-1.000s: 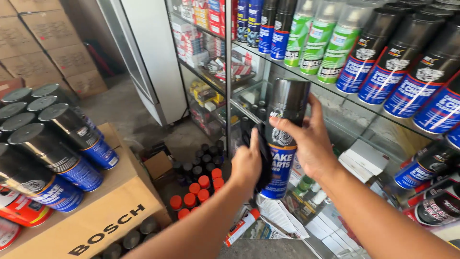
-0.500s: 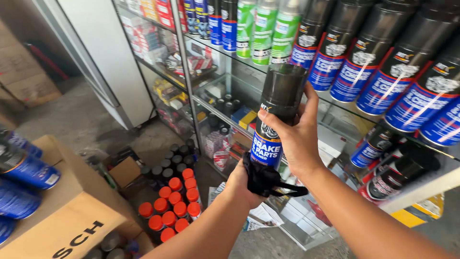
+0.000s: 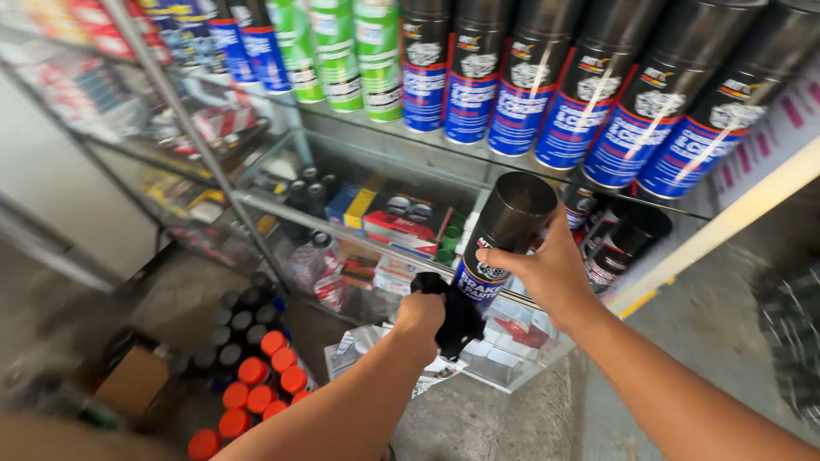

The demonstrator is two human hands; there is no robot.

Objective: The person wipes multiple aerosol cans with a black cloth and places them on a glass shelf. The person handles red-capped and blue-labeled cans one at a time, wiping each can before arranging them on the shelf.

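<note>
Your right hand [image 3: 553,271] holds a tall cylindrical spray can with a dark glossy cap and a black-and-blue label [image 3: 500,242], fingers curled around the far side of its body and the thumb pressed on the near side. The can tilts, cap up and away from you, in the air in front of the glass shelf [image 3: 376,119], just below its front edge. Your left hand [image 3: 421,312] is closed into a fist around a crumpled black cloth [image 3: 459,323], which touches the can's lower end. Matching dark-capped cans [image 3: 598,102] line the shelf's right part, green-labelled cans [image 3: 337,51] its left. Orange-capped cans [image 3: 260,384] stand on the concrete floor [image 3: 495,418]
</note>
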